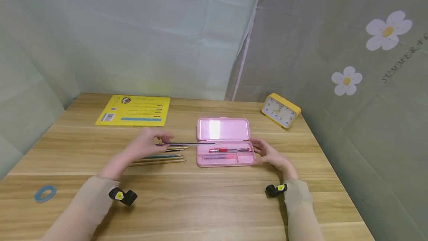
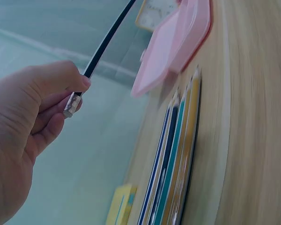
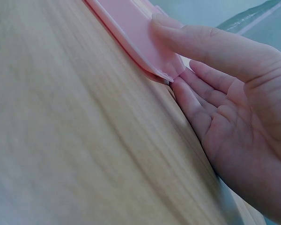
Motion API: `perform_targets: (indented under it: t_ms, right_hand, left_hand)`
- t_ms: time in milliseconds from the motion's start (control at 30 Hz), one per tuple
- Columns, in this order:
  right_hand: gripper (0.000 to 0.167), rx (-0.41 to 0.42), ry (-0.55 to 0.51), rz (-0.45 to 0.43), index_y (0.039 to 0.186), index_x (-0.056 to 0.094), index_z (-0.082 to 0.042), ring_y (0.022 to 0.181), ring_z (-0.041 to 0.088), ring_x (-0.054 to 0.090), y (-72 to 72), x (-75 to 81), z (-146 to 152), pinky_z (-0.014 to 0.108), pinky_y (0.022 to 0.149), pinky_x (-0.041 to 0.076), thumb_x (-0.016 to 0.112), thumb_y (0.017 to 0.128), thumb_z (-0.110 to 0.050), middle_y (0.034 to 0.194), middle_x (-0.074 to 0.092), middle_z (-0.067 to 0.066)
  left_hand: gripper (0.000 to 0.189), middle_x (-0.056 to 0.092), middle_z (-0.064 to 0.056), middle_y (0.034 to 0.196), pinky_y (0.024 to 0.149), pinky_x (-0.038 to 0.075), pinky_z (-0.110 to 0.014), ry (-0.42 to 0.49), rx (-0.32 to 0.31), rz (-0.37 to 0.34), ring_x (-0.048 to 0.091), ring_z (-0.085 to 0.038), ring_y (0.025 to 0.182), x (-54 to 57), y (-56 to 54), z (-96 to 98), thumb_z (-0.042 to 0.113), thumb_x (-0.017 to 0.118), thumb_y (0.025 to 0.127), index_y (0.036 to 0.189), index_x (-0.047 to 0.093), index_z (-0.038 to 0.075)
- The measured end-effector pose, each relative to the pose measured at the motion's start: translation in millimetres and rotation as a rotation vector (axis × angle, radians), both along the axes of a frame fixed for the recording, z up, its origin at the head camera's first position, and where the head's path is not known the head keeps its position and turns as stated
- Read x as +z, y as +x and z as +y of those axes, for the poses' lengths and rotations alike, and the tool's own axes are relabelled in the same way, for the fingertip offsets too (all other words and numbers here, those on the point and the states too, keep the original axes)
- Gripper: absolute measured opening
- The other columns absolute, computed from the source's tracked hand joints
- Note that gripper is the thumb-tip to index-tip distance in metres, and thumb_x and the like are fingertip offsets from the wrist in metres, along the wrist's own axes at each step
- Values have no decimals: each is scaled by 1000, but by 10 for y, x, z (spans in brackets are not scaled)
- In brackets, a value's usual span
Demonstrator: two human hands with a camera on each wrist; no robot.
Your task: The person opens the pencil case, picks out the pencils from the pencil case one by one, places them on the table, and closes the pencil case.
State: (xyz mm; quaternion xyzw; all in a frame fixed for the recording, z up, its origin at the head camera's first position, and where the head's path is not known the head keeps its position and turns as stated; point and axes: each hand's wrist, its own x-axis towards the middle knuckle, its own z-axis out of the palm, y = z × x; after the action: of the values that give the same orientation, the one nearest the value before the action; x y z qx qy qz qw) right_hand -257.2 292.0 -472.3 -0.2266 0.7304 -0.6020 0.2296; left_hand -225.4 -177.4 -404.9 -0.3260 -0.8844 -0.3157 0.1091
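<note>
My left hand (image 1: 147,145) pinches a dark striped pencil (image 1: 190,144) near its silver end, between thumb and fingers. The pencil lies level above the table, its tip over an open pink pencil case (image 1: 223,165). Below that hand a row of several pencils (image 2: 173,154) in blue, teal and tan lies on the table. At the case's right end my right hand (image 1: 271,156) grips the side wall, the thumb (image 3: 171,30) at the rim and the fingers against the outside. Inside the case are a red-capped pen (image 1: 220,150) and a pink pen (image 1: 217,156).
A yellow booklet (image 1: 140,109) lies at the back left of the wooden table (image 1: 194,203). Behind the case to the right, a yellow clock (image 1: 281,111) stands tilted back. A blue ring (image 1: 45,193) lies at the front left. Curtains (image 1: 150,40) hang behind the table.
</note>
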Motion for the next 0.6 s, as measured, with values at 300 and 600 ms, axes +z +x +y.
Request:
perform_targets:
  t_ms: [300,600]
  right_hand:
    - [93,-3,-2,-9,150,15,7,143,50,20,-1,-2,-5,13,104,39,72,77,4,157,16,31]
    - [93,-11,-3,-9,150,16,7,144,48,20,-11,-13,-4,13,105,38,72,76,7,157,16,29]
  left_hand:
    - [25,73,3,84,72,55,-28,-41,82,-222,63,-3,79,-3,125,-470,-1,76,77,102,75,3]
    - [21,74,0,80,63,51,-23,-55,46,-320,60,3,73,-59,212,-752,2,77,75,96,76,1]
